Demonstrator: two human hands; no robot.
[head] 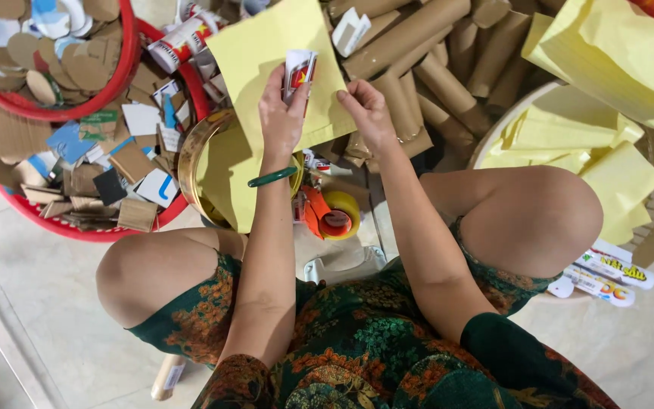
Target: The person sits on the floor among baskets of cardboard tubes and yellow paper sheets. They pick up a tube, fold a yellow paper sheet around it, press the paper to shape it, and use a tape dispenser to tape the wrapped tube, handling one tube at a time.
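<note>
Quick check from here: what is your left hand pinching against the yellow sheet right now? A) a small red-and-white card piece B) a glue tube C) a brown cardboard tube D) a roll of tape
A: the left hand pinches a small red-and-white card piece against the yellow sheet; the tape roll lies below on the floor.

Your left hand [281, 113] pinches a small red-and-white printed packet [298, 72], while white tubes with coloured labels [607, 276] lie on the floor by your right knee.
</note>
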